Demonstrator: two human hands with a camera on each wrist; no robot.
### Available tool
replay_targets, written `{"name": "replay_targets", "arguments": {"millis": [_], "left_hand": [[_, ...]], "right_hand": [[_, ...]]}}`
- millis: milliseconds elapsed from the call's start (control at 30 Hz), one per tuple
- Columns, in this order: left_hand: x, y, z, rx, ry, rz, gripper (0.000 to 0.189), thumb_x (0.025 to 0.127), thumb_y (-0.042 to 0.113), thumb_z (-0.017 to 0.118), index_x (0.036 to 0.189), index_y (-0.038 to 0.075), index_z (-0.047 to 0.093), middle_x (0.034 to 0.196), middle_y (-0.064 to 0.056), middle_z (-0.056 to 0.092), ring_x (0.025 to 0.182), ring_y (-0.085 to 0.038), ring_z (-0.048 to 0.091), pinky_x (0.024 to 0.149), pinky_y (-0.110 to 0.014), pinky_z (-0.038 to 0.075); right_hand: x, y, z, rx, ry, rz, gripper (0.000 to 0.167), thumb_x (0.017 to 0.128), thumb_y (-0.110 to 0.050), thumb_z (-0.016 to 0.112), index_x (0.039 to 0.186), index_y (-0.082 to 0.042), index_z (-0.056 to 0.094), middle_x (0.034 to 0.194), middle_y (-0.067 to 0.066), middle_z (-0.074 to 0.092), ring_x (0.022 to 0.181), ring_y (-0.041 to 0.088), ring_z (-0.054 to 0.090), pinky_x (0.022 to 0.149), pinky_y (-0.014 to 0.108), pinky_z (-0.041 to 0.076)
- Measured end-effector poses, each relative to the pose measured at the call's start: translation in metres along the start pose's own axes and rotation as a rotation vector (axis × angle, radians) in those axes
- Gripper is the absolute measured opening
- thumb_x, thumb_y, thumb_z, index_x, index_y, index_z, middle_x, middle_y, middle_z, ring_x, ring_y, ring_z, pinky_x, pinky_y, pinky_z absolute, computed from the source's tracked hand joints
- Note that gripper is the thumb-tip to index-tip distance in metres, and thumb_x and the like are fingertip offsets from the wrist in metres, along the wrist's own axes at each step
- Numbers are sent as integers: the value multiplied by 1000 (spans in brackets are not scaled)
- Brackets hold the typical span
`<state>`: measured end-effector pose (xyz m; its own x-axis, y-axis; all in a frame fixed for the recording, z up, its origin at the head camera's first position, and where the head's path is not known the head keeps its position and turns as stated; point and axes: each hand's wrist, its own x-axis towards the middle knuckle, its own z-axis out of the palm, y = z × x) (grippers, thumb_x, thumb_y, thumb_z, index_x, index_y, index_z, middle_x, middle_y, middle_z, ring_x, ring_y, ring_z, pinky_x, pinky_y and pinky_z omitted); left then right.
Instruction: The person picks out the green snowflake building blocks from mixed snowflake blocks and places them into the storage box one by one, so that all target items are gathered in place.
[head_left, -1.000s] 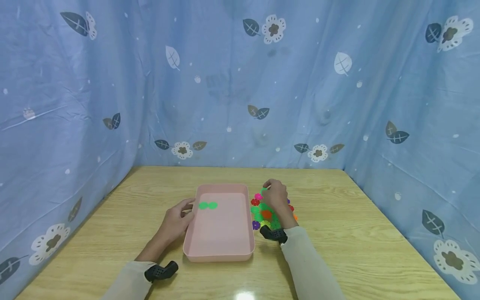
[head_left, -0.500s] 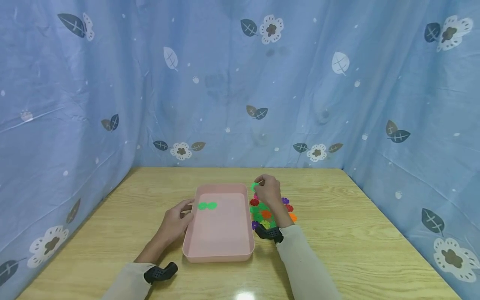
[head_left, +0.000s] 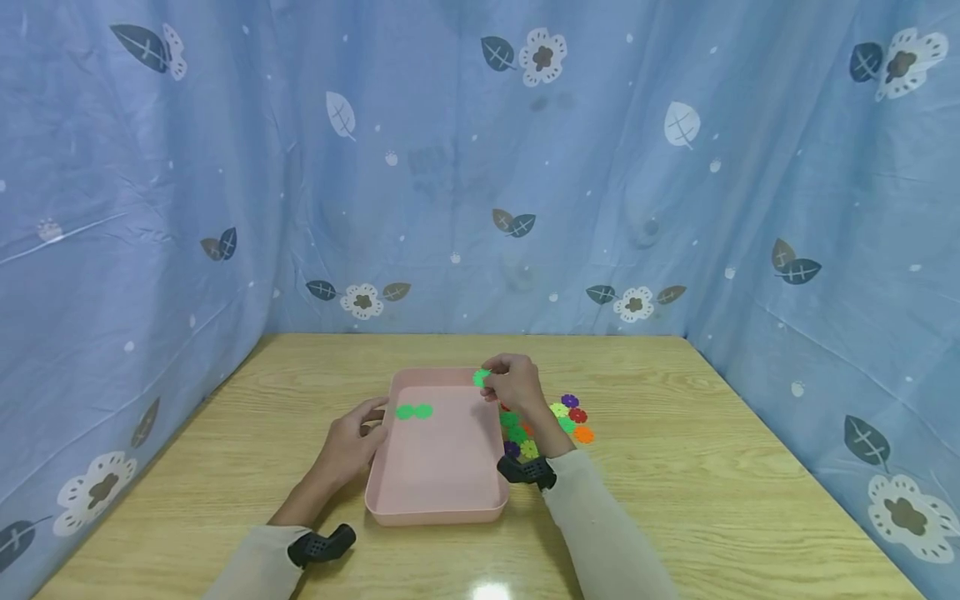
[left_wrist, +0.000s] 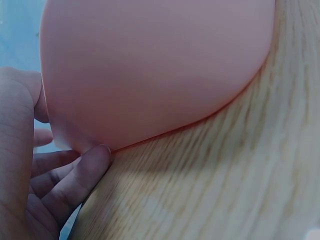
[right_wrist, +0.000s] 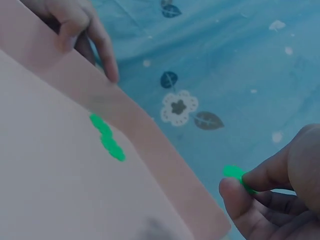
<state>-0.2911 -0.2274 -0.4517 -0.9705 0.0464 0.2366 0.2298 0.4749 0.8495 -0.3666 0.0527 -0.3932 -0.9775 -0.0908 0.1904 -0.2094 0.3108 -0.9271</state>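
My left hand (head_left: 356,442) rests against the outer left wall of a shallow pink tray (head_left: 442,512). In the left wrist view, thumb and fingertips touch the tray's outside. Thumb and forefinger of my right hand (head_left: 517,387) pinch a green flower-shaped plastic piece (head_left: 479,378), held above the tray's far right corner. The right wrist view shows this green piece (right_wrist: 232,171) from the side. On the tray floor, two green flower pieces (head_left: 423,412) lie side by side near the left wall.
A loose group of flower pieces lies on the table right of the tray, partly behind my right wrist. Among them are an orange piece (head_left: 583,434), a red piece (head_left: 577,415) and a purple piece (head_left: 570,401). A blue curtain (head_left: 465,167) hangs round the wooden table (head_left: 690,467).
My right hand has lifted the green flower piece from the group and carried it left, over the tray's right edge. The left hand stays at the tray's wall.
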Motion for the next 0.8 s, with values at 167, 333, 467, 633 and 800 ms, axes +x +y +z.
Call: {"name": "replay_targets", "arguments": {"millis": [167, 333, 467, 633, 800], "left_hand": [[0, -1, 0, 0, 1, -1, 49, 101, 16, 54, 149, 8, 49, 134, -23, 62, 103, -31, 72, 71, -33, 61], [0, -1, -1, 5, 10, 2, 49, 100, 14, 54, 148, 8, 50, 133, -23, 63, 101, -30, 73, 71, -33, 61], [0, -1, -1, 10, 12, 10, 48, 100, 14, 54, 148, 8, 50, 133, -24, 63, 102, -31, 72, 73, -33, 61], [0, -2, 1, 20, 10, 22, 49, 100, 14, 55, 148, 7, 50, 132, -23, 63, 103, -31, 72, 74, -33, 61], [0, 0, 1, 19, 12, 18, 48, 100, 14, 56, 147, 7, 50, 132, -23, 64, 100, -29, 73, 70, -32, 60]], "right_hand": [[-1, -3, 10, 88, -44, 42, 24, 93, 4, 66, 116, 7, 70, 99, 18, 71, 66, 18, 73, 74, 47, 62], [-1, -6, 21, 84, -82, 33, 28, 93, 5, 65, 120, 10, 68, 95, 20, 73, 64, 18, 73, 77, 48, 61], [0, -6, 30, 48, -115, 22, 29, 93, 5, 65, 121, 9, 69, 98, 20, 74, 65, 17, 73, 75, 42, 62], [1, -4, 38, -17, -148, 25, 31, 91, 7, 67, 122, 8, 70, 109, 22, 73, 64, 16, 73, 70, 33, 62], [-1, 0, 42, -139, -157, -4, 31, 90, 6, 67, 121, 7, 70, 114, 22, 72, 76, 22, 75, 75, 36, 62]]}}
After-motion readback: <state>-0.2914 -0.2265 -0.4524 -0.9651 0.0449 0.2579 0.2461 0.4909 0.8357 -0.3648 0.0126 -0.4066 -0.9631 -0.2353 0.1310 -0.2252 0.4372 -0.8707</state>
